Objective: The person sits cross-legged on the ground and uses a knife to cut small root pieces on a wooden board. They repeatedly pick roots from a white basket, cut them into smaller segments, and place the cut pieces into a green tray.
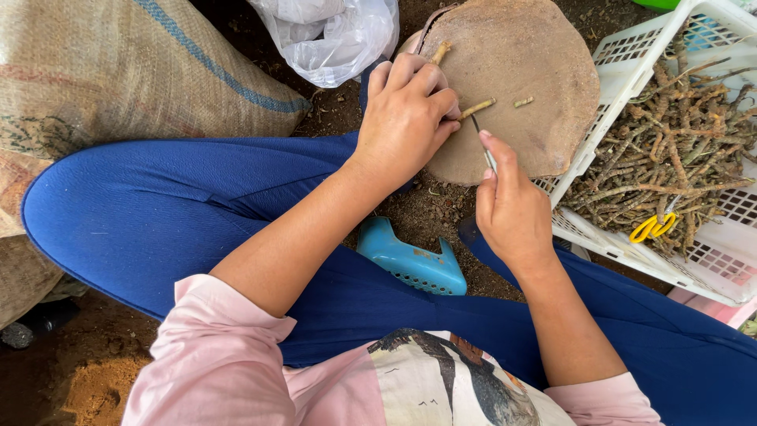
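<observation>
1. Left hand [404, 118] curled over, fingers pressed together around a thin, pale brown stick [476, 108], its cut end poking out rightward.
2. Right hand [511, 207] pinching a slim metal blade [485, 146] between thumb and forefinger, tip just beside the stick.
3. Stick lying on a round wooden block [528, 87], rough, dusty brown, edge worn smooth; two short cut pieces [523, 102] resting on the same surface.
4. White plastic lattice basket [623, 55] touching the block on the right, heaped with knobbly, twiggy brown stems [678, 150]; yellow-handled scissors [651, 227] lying among them.
5. Coarse woven burlap sack [118, 71] with a blue stripe at far left; crinkled clear plastic bag [331, 35] near the block.
6. Blue perforated plastic stool [412, 262] on bare reddish soil between blue-trousered knees.
</observation>
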Action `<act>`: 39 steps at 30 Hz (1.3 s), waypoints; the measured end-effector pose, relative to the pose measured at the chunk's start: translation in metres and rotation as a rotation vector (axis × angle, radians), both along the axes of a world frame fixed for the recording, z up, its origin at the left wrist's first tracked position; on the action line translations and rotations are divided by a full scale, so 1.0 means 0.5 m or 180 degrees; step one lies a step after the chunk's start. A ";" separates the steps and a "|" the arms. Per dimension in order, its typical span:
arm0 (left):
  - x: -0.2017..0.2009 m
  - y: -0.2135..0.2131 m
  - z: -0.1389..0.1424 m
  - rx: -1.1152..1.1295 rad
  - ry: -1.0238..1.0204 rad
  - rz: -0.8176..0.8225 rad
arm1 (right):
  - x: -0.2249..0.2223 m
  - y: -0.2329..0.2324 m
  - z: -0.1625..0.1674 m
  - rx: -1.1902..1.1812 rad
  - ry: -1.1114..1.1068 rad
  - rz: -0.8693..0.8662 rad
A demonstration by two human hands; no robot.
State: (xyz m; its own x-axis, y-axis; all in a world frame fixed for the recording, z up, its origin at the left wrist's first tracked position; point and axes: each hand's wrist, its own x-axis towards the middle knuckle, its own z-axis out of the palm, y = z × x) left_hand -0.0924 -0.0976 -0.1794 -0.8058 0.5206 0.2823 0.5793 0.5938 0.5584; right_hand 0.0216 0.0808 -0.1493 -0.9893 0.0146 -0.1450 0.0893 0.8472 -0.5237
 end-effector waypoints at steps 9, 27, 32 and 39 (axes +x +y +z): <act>0.001 -0.009 -0.003 0.0073 -0.0018 0.0030 | -0.008 -0.015 -0.002 0.0045 0.0187 0.0123; -0.037 -0.039 0.022 0.0086 0.0007 -0.0380 | -0.026 -0.022 0.006 0.0295 0.0135 0.0208; -0.037 -0.044 0.015 0.0011 0.0108 -0.0456 | -0.018 -0.021 0.012 0.0381 -0.0043 0.0206; -0.039 -0.047 0.005 0.0014 0.0076 -0.0424 | 0.014 -0.023 0.017 0.0241 0.0260 0.0211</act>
